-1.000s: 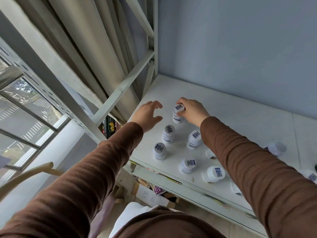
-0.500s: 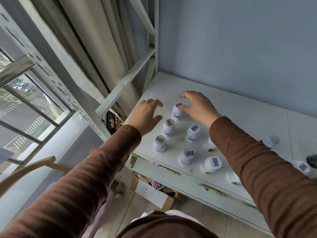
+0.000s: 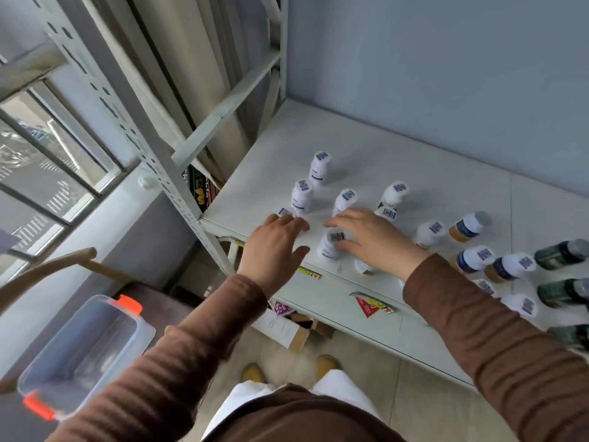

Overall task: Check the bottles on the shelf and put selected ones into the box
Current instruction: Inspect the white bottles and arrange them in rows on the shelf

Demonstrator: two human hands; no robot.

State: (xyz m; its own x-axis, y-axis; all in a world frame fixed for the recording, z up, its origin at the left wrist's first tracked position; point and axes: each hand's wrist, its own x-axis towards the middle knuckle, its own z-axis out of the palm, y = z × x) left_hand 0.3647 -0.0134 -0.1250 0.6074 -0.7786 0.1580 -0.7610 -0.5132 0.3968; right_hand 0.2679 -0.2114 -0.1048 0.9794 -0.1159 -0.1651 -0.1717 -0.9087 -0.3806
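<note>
Several white bottles with barcode labels on their caps stand on the white shelf (image 3: 414, 161), among them a rear bottle (image 3: 319, 167) and a left bottle (image 3: 301, 196). My right hand (image 3: 373, 240) lies over the front row. Its thumb and fingers are spread around a front white bottle (image 3: 328, 247) that stands on the shelf. My left hand (image 3: 274, 247) hovers open at the shelf's front-left corner, partly hiding a small bottle (image 3: 284, 212). A clear plastic box (image 3: 95, 346) with orange latches sits low at the left, with nothing in it.
Amber and blue-labelled bottles (image 3: 468, 226) and dark green bottles (image 3: 561, 253) fill the shelf's right side. A perforated metal post (image 3: 153, 138) runs along the shelf's left edge. Cardboard (image 3: 287, 330) lies under the shelf, and a wooden chair rail (image 3: 47, 269) curves above the box.
Both hands drew back from the rear bottles to the front row. My right hand let go of the rear bottle. The view tilted down, bringing the box and more bottles into sight.
</note>
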